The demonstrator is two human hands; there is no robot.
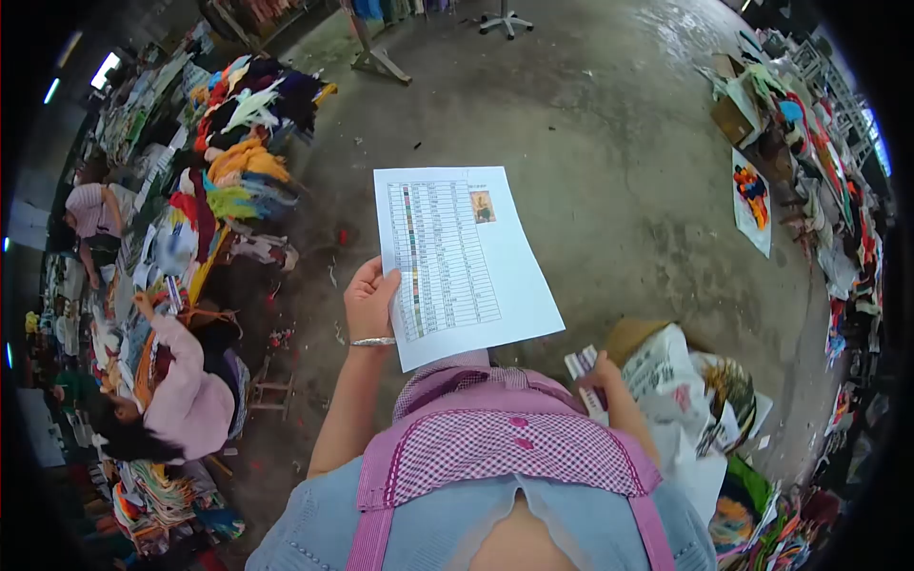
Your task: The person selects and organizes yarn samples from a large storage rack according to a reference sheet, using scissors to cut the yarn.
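Note:
My left hand (371,303) is closed on the left edge of a white printed sheet (519,276), thumb on top. The sheet carries a table with a column of small colour swatches and a little picture near its upper right. A bracelet circles my left wrist. Low on the right, beside my apron (514,447), my right hand (600,374) is closed on a few white strips with dark marks (581,364), perhaps labels. What exactly they are is too small to tell.
Heaps of coloured yarn (248,162) line the left, where a person in pink (190,390) and another in stripes (95,209) are. White plastic bags (671,390) stand at my right. A wooden stand foot (381,65) and wheeled chair base (505,23) are ahead.

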